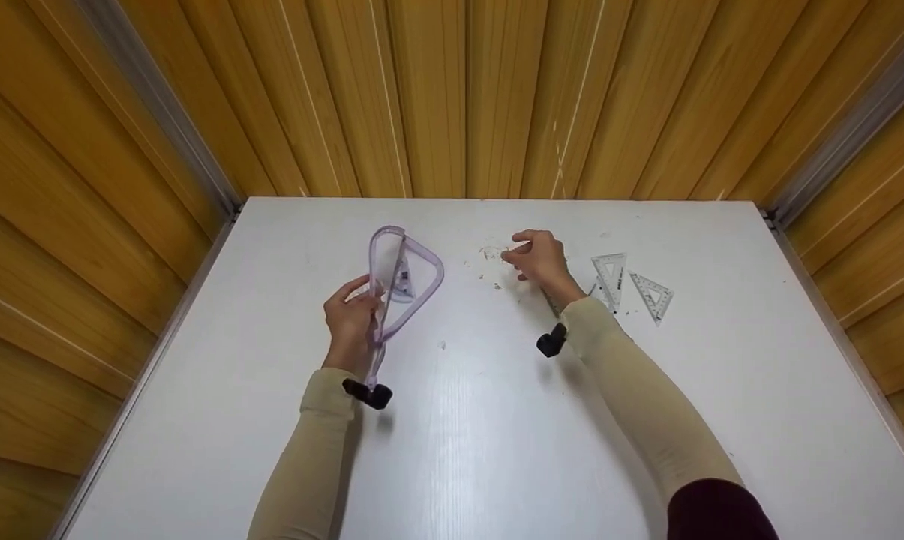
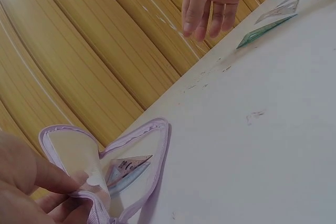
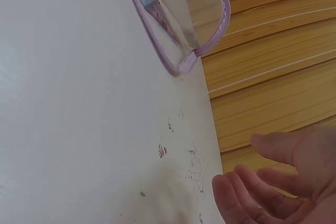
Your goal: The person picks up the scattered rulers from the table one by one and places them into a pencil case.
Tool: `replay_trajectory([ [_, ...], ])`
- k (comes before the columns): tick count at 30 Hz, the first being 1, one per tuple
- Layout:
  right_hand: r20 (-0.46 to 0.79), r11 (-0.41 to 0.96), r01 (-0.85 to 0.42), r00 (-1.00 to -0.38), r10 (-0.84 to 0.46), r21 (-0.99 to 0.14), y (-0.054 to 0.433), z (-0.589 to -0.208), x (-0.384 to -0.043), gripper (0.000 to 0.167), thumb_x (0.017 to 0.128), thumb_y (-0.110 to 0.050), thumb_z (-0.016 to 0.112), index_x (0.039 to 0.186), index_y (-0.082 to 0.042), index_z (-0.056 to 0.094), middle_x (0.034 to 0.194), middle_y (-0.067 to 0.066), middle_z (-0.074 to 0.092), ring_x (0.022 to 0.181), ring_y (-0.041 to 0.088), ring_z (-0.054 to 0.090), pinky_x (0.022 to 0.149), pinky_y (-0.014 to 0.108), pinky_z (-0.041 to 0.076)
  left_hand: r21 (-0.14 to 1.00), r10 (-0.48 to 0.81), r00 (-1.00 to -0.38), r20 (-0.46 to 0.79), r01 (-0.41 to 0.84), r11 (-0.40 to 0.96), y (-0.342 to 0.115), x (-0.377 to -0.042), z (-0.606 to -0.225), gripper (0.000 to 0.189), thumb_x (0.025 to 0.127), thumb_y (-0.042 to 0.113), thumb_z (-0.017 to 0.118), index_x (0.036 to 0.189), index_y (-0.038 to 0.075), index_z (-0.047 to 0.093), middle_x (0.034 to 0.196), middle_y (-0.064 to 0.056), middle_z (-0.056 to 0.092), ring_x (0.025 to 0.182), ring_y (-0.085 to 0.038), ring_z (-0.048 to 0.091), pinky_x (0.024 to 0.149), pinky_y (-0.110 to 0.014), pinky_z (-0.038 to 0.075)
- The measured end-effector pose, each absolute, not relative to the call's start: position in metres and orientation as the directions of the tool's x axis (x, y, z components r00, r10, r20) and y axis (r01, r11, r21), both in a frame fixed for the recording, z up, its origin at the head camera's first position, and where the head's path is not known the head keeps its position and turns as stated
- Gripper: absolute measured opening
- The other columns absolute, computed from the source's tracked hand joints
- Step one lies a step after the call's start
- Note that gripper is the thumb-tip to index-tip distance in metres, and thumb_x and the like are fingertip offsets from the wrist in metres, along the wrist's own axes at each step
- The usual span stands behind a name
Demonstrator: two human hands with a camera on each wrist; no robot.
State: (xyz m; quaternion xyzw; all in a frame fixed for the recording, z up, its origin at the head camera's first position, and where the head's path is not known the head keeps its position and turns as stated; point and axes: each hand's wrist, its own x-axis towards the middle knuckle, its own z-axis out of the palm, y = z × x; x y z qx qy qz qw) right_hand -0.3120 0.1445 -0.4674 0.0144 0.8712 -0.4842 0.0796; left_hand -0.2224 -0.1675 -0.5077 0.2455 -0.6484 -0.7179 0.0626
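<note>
My left hand [image 1: 349,321] pinches the edge of a clear pouch [image 2: 167,148] with lilac zip trim, its mouth spread apart. Inside the pouch lie small transparent drawing pieces [image 2: 128,167], one of them bluish. My right hand [image 1: 540,259] hovers over the table's far side with fingers loosely bent and nothing between them. Two clear triangular set squares [image 1: 611,279] [image 1: 653,295] lie on the table to its right. A greenish clear piece [image 2: 265,31] lies beside them, mostly hidden by the right arm in the head view.
The white table [image 1: 452,420] has dark and brownish scuff marks [image 1: 493,253] near its far edge. Yellow wood-look panels [image 1: 467,97] stand behind it and on both sides. Black wrist cameras [image 1: 551,341] are strapped over both sleeves.
</note>
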Motion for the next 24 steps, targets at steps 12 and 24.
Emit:
replay_trajectory([
  [12, -0.111, 0.581, 0.084, -0.994, -0.012, -0.810, 0.174, -0.476, -0.302, 0.071, 0.096, -0.025, 0.072, 0.155, -0.002, 0.039, 0.138, 0.022, 0.058, 0.121, 0.036, 0.059, 0.102, 0.047, 0.048, 0.960, -0.401, -0.875, -0.272, -0.220, -0.172, -0.168, -0.223, -0.511, 0.046, 0.086, -0.008, 0.067, 0.127, 0.011, 0.072, 0.109, -0.013, 0.076, 0.083, -0.020, 0.062, 0.060, -0.024, 0.046],
  [24, -0.127, 0.604, 0.125, -0.991, 0.038, -0.787, 0.195, -0.483, -0.296, 0.072, 0.097, -0.025, 0.071, 0.157, -0.003, 0.037, 0.145, 0.024, 0.052, 0.128, 0.037, 0.054, 0.104, 0.048, 0.047, 0.942, -0.388, -0.862, -0.326, -0.262, -0.210, -0.165, -0.223, -0.511, 0.039, 0.091, -0.003, 0.068, 0.125, 0.016, 0.072, 0.109, -0.010, 0.075, 0.087, -0.021, 0.061, 0.065, -0.027, 0.045],
])
